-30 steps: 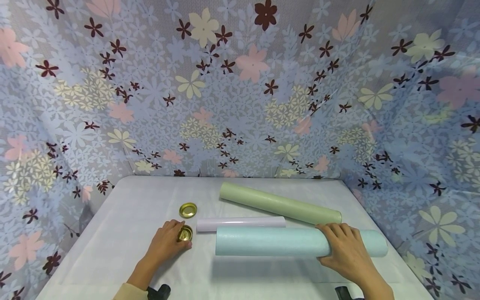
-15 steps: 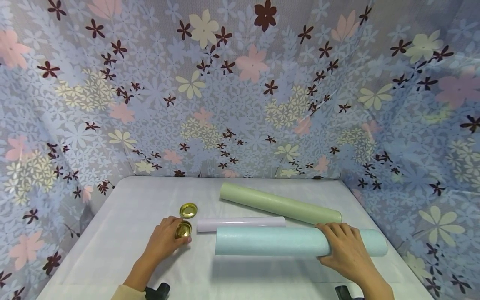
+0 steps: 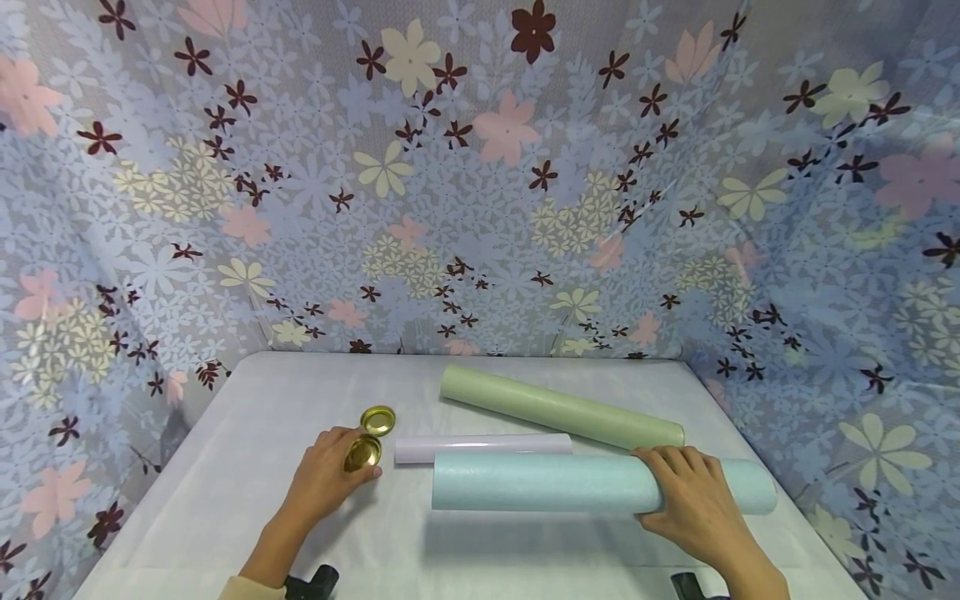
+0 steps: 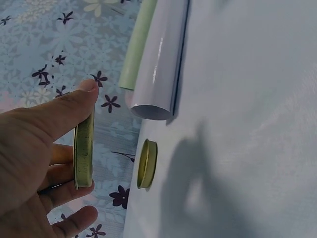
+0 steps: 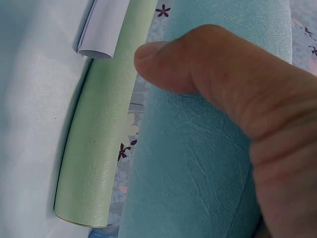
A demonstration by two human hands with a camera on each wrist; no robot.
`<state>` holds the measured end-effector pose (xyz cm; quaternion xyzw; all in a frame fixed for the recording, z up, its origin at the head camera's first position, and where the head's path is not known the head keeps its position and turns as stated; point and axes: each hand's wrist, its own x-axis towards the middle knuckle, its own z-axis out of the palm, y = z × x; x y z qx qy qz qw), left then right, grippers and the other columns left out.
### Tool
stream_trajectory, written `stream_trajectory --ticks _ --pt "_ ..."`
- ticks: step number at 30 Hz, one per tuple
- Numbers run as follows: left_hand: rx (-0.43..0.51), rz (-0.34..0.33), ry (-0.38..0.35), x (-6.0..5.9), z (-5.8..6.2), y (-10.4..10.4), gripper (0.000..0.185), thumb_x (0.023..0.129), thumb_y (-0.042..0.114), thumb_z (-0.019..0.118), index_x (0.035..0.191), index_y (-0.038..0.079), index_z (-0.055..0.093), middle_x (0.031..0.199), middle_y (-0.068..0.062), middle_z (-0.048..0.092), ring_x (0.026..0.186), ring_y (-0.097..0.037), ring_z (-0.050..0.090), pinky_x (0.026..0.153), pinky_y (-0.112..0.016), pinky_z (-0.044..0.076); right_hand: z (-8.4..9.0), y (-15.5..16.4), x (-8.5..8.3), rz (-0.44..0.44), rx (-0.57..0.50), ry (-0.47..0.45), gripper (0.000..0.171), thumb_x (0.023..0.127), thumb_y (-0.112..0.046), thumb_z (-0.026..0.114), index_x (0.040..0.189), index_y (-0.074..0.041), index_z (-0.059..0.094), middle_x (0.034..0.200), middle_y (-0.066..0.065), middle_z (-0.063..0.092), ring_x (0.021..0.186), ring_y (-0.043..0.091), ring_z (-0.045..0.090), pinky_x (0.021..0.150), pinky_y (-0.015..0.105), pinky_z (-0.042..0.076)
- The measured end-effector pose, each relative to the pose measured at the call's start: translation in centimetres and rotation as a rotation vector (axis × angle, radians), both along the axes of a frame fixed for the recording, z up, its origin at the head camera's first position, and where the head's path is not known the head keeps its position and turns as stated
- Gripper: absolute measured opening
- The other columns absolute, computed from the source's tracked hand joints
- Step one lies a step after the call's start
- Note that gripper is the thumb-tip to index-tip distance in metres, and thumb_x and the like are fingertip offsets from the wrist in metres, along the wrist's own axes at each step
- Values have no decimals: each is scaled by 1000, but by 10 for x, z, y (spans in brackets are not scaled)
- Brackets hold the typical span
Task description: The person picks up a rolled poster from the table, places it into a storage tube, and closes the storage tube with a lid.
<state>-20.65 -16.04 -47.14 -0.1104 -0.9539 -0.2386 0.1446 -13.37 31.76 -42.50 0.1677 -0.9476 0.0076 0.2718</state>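
Floral curtain behind white tabletop [image 3: 225, 500]. Our left hand [image 3: 326, 477] pinches gold lid [image 3: 362, 454], raised on edge, at 7 o'clock; our right hand [image 3: 690, 500] grips blue roll [image 3: 540, 482] at 5 o'clock.

We see even, bright light from above; soft shadows fall toward us under the blue roll [image 3: 600, 483] on the bench [image 3: 225, 467]. The white roll [image 4: 161, 64] shows a glossy streak. Our head view bends at its edges; the thumb [image 5: 218, 74] looms soft and close.
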Motion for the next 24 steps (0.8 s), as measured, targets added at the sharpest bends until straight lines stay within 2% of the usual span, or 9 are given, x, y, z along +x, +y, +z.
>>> stream_trajectory --ticks 13,24 --pt "97 -2 -14 9 16 3 69 76 36 77 132 4 53 119 -12 60 112 -32 53 92 -51 44 2 0 1 -4 1 -22 83 43 -37 90 117 -16 59 104 6 62 96 33 55 80 53 39" --pt "171 -14 -14 14 24 4 69 77 35 76 135 9 51 123 -11 58 116 -32 51 94 -54 43 3 0 0 -6 0 -25 82 43 -36 91 117 -17 59 104 6 62 96 33 55 80 53 39"
